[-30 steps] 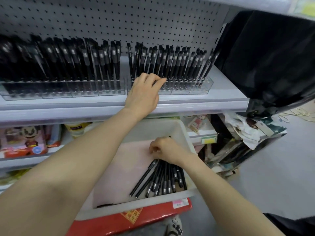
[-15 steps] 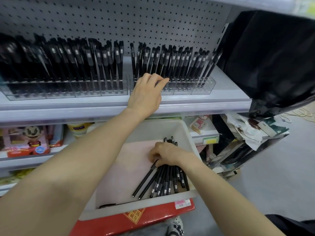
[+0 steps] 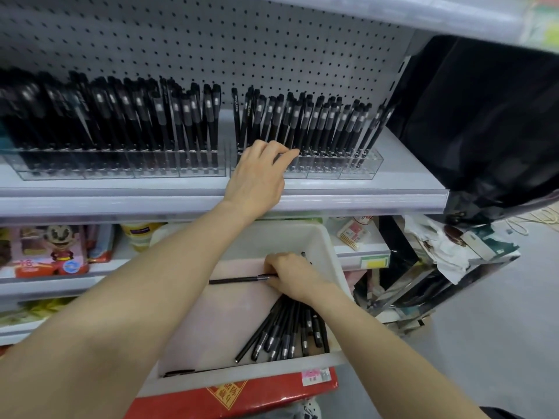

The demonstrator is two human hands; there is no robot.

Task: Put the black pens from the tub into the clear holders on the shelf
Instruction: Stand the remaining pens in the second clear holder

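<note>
Both holders [image 3: 121, 173] are crammed, only the bare shelf [image 3: 228, 137] strip between them is open. Left half of the tub [image 3: 330, 247] is free, loose pens [image 3: 284, 331] heaped right. Black bag [image 3: 484, 131] crowds the shelf's right end.

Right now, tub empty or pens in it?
Not empty. A pile of black pens lies in the tub, on its right; the right hand holds one more pen.

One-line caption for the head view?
Right hand pinches a pen in the tub; left hand touches the clear holder.
</note>
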